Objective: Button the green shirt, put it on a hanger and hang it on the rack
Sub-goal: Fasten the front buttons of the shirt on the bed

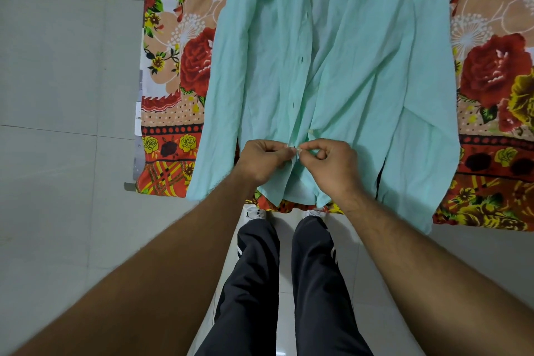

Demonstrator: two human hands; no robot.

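Note:
A mint-green shirt (341, 61) lies front up on a flower-print cloth, its hem toward me and its sleeves spread down both sides. My left hand (261, 160) pinches the left front edge near the hem. Pressed against it at the placket, my right hand (329, 163) pinches the right front edge. A small pale button (310, 131) shows just above my fingers. Empty buttonholes run up the placket. The collar is out of view, and no hanger or rack is visible.
The floral cloth (179, 72) covers a raised surface whose near edge runs across the frame. Grey floor tiles (63, 66) lie to the left. My legs in dark trousers (257, 283) and white shoes stand below the edge.

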